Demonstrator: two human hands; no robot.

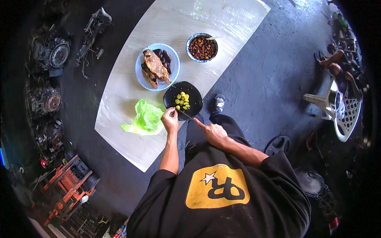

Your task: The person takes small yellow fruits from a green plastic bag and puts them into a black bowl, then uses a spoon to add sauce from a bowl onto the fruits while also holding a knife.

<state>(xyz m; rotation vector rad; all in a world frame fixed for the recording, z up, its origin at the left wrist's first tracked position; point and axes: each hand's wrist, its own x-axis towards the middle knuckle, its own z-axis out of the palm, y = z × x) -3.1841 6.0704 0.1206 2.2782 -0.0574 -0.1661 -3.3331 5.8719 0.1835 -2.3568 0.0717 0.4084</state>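
My left hand [170,120] pinches a small green citrus fruit [177,107] at the near rim of a black plate [170,94]. My right hand [214,134] is closed around a knife [185,114], its forefinger stretched along the top and its thin blade reaching to the fruit. Several halved citrus pieces [182,96], yellow-green with cut faces showing, lie on the plate. Left of my left hand rests a crumpled light-green plastic bag [146,118]. The knife's handle is mostly hidden in my right hand.
On the plastic-wrapped table [123,91] are a light-blue plate [142,81] of fried fish [156,65] and a patterned bowl [188,50] of dark chopped sauce with a spoon. A person [337,67] sits right, near a white plastic chair [347,119]. Engine parts [51,55] line the left.
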